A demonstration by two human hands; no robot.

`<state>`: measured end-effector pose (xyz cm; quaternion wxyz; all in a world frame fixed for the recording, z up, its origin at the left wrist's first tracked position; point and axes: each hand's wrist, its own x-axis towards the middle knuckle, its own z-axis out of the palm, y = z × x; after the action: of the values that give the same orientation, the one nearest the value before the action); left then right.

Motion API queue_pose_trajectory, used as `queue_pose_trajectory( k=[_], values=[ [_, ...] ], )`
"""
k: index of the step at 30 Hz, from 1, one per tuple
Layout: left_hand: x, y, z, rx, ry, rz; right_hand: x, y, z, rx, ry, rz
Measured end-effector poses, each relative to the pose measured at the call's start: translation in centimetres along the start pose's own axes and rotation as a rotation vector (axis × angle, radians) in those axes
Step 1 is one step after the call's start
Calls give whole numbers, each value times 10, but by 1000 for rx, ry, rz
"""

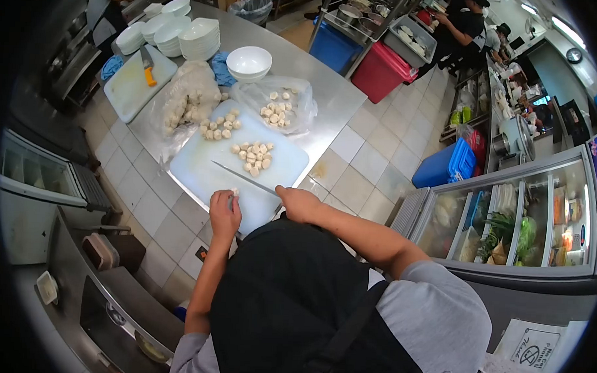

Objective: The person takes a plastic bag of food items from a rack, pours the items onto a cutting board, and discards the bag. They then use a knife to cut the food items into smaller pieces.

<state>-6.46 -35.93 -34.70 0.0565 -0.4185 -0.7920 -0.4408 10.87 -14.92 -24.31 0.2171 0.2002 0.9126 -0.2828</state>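
My right hand [299, 203] is closed round the handle of a knife [243, 176], whose blade points up and left over a white cutting board [201, 158]. At the board's near left edge, my left hand [224, 213] pinches a small pale round piece [234, 191]. Two groups of similar pieces lie on the board: one group [252, 156] just beyond the blade, another [220, 126] farther back. An open plastic bag [301, 111] with more pieces sits behind the board on the right. A fuller plastic bag [183, 100] of pale pieces lies at the back left.
White bowls [200, 38] are stacked at the back of the steel table [316, 67], with a single white bowl [249, 62] nearer. A second board [134, 82] bears an orange-handled knife [148, 73]. A glass-topped fridge [507, 223] stands right. Other people work in the background.
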Motion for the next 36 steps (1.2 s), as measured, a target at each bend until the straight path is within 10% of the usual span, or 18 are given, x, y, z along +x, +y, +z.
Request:
queue_pose_trajectory(
  k=[25,36],
  values=[
    [12,10,-2,16,7,-26,-49,-38,-60,-322,-132,-46],
    [18,6,0,-49,32,-97,38,-4,6,72,-50,-91]
  ],
)
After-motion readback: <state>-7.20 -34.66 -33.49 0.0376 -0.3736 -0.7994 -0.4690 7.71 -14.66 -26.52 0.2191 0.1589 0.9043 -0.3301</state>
